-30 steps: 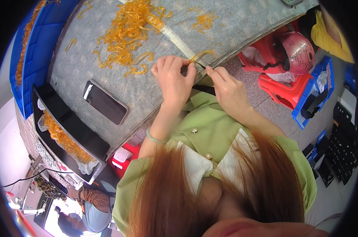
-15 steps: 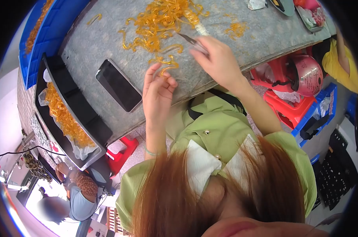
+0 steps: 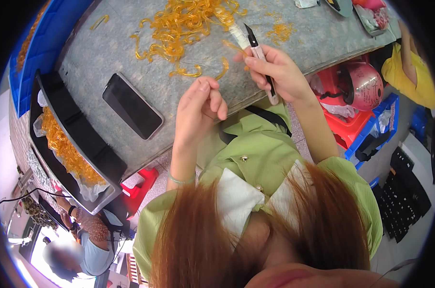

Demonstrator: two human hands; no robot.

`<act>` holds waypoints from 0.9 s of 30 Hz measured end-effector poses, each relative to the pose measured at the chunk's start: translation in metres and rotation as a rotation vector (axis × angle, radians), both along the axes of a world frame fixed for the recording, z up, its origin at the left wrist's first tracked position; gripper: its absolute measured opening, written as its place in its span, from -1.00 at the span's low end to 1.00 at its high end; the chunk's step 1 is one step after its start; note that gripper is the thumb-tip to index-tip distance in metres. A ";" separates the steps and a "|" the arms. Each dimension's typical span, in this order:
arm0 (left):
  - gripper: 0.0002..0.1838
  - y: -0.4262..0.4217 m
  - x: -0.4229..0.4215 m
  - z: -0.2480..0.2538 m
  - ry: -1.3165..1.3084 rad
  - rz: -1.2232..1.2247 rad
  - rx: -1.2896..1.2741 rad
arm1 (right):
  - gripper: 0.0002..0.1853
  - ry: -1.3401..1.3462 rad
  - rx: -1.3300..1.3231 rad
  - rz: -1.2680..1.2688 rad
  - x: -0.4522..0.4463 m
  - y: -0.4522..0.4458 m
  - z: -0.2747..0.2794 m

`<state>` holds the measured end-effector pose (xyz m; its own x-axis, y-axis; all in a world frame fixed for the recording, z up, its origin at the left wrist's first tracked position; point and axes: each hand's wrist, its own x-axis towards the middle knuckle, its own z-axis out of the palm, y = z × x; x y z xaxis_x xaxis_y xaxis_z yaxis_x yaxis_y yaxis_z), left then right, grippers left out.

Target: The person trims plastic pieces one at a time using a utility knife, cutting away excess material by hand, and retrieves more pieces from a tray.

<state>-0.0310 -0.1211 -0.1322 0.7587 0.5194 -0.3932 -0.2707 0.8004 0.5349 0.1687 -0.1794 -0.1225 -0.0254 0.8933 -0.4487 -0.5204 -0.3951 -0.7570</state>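
In my right hand [image 3: 277,72] is a slim craft knife [image 3: 258,52], its dark blade pointing up and away. A thin amber strip [image 3: 234,46] sticks out by my right fingertips; its other end is hidden by the fingers. My left hand [image 3: 198,103] hovers near the table's front edge, fingers loosely bent and somewhat apart, nothing visible in them. Just beyond it lie a curved amber plastic piece [image 3: 222,68] and another one [image 3: 186,73]. A tangled heap of amber hook-like pieces [image 3: 176,29] spreads farther back on the grey table [image 3: 131,55].
A phone [image 3: 133,105] lies left of my left hand. Black bins [image 3: 78,115] with amber pieces and a blue crate [image 3: 47,43] line the left side. Small amber scraps [image 3: 280,32] lie right of the heap. Other people are at both sides; a pink helmet [image 3: 363,81] sits at right.
My left hand has let go of an amber piece and drawn back slightly. My right hand has moved rightward and turned the craft knife more upright. The view has shifted a little.
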 end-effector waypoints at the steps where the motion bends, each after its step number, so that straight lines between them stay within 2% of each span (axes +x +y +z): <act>1: -0.83 0.003 0.000 -0.005 -0.132 -0.020 -0.103 | -0.77 0.119 0.023 0.001 -0.002 -0.003 0.002; 4: -0.81 0.000 0.010 -0.018 -0.266 -0.101 -0.237 | -0.77 0.248 0.058 -0.016 -0.011 -0.011 0.010; 8: -0.81 -0.012 0.021 -0.007 -0.019 -0.163 -0.068 | -0.80 0.190 0.118 -0.094 -0.014 -0.017 0.007; 11: -0.78 -0.018 0.033 0.004 0.189 0.055 0.022 | -0.82 0.219 0.112 -0.003 -0.008 -0.022 0.012; 14: -0.70 -0.004 0.020 -0.002 0.013 -0.256 0.005 | -0.81 0.242 0.086 0.056 -0.006 -0.030 0.016; 15: -0.68 -0.003 0.020 -0.003 -0.006 -0.276 0.016 | -0.81 0.236 0.096 0.089 -0.002 -0.034 0.015; 16: -0.66 -0.002 0.019 -0.003 -0.023 -0.296 0.029 | -0.81 0.092 0.040 0.011 -0.005 -0.035 0.020; 17: -0.63 -0.001 0.018 -0.002 -0.035 -0.315 0.041 | -0.82 0.084 0.049 -0.071 -0.004 -0.036 0.020; 18: -0.63 0.002 0.018 -0.009 -0.259 -0.311 -0.073 | -0.82 0.076 0.061 -0.152 -0.003 -0.035 0.020; 20: -0.65 0.000 0.021 -0.014 -0.224 -0.183 -0.191 | -0.83 0.059 0.069 -0.265 0.001 -0.036 0.013; 22: -0.69 -0.001 0.026 -0.013 -0.221 -0.105 -0.233 | -0.83 0.082 0.047 -0.246 0.005 -0.038 0.006; 25: -0.71 -0.006 0.035 -0.021 -0.393 -0.073 -0.399 | -0.82 0.225 -0.011 -0.221 0.007 -0.042 0.000; 27: -0.73 -0.009 0.040 -0.022 -0.127 -0.099 -0.139 | -0.81 0.403 -0.064 -0.194 0.008 -0.042 -0.001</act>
